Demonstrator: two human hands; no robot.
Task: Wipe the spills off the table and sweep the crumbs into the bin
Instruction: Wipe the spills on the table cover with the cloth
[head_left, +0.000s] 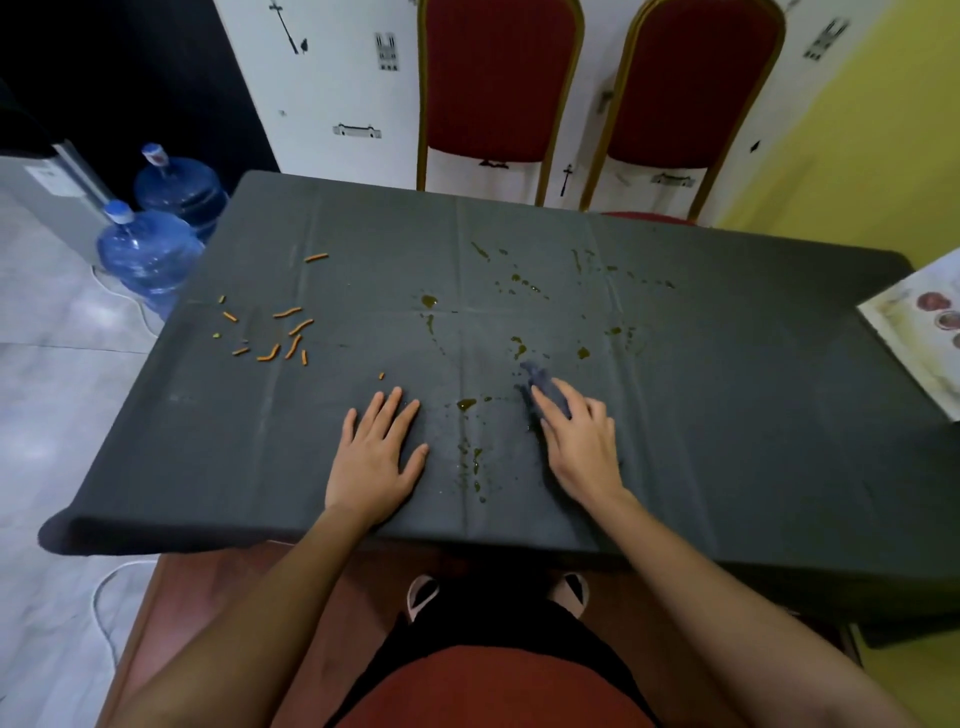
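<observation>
Spills of yellow-brown liquid speckle the middle of the dark grey cloth-covered table, apparently unwiped; orange stick-shaped crumbs lie scattered at the left, unswept; no bin is in view. Right hand presses a small blue-grey wiping rag under fairly straight fingers, just near of the central splashes; left hand rests flat and empty, left of 1 near blot. Wiping looks barely begun; sweeping is not yet started.

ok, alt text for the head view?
The right hand presses a grey cloth onto a dark tablecloth dotted with brownish spills; the left hand lies flat nearby. Orange crumbs lie scattered to the left, two red chairs behind.
</observation>
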